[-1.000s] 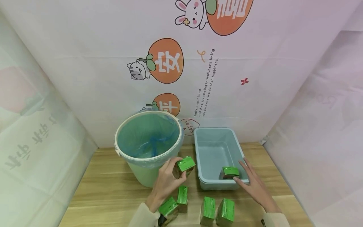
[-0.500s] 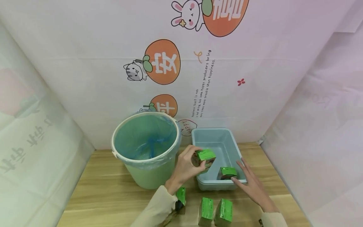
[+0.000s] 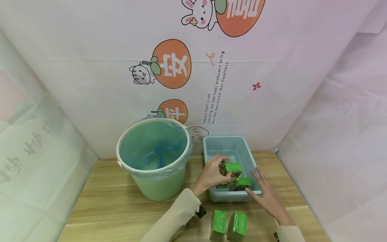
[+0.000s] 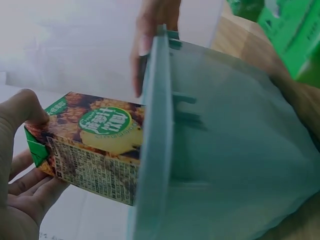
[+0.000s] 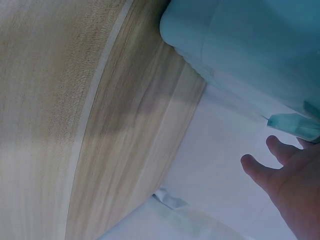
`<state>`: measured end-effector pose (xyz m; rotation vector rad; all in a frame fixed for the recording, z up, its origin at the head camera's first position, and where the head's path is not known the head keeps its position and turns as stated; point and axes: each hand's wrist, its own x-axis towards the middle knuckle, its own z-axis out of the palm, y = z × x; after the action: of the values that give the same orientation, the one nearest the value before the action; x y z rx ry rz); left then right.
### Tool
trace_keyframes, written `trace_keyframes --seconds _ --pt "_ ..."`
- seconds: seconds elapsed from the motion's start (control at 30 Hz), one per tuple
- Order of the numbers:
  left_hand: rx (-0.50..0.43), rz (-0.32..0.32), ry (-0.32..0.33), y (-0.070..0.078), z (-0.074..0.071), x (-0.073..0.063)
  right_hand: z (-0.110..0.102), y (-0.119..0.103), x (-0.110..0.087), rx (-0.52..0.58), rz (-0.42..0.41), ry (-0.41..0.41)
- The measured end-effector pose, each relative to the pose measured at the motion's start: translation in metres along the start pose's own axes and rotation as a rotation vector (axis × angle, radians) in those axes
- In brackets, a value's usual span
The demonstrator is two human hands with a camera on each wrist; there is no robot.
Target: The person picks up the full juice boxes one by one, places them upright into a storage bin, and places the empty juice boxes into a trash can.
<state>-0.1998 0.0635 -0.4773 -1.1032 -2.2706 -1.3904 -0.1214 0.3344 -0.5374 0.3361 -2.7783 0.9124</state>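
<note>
My left hand [image 3: 212,173] pinches a drink carton [image 3: 232,167] with a green end and a brown printed body, thumb on one side and fingers on the other. The carton is partly lowered into the light blue plastic basin [image 3: 249,148]; its far end is hidden behind the basin wall in the left wrist view. Close beside it in the basin stands a second carton [image 3: 243,182]. At the basin's front right corner, my right hand [image 3: 269,198] rests on the rim, its fingers spread and fairly straight.
Left of the basin stands a pale green bucket [image 3: 160,188] lined with a clear bag. Two upright green-topped cartons, one left [image 3: 218,224] and one right [image 3: 237,225], stand before the basin. The left sleeve [image 3: 178,215] covers other items. A printed cloth wall [image 3: 235,101] closes the back.
My left hand has carried its carton from beside the bucket rightward over the rim and down into the basin, next to the other carton. My right hand has stayed at the rim.
</note>
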Motion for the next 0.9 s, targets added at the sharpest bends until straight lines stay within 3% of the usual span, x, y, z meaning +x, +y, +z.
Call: trace_keyframes --seconds 0.27,0.4,0.63,0.9 --pt "0.046 -0.068 -0.103 -0.013 0.014 -0.001 -0.001 0.001 -0.001 -0.006 -0.002 0.004" --pt "0.118 -0.078 -0.177 -0.017 0.021 -0.002 -0.001 0.001 -0.001 0.005 0.007 -0.003" --pt "0.232 -0.129 -0.261 -0.016 0.019 -0.001 0.000 -0.002 -0.001 0.004 0.008 0.003" --pt "0.310 -0.186 -0.412 -0.021 0.016 -0.002 0.001 -0.001 -0.002 0.002 -0.023 0.029"
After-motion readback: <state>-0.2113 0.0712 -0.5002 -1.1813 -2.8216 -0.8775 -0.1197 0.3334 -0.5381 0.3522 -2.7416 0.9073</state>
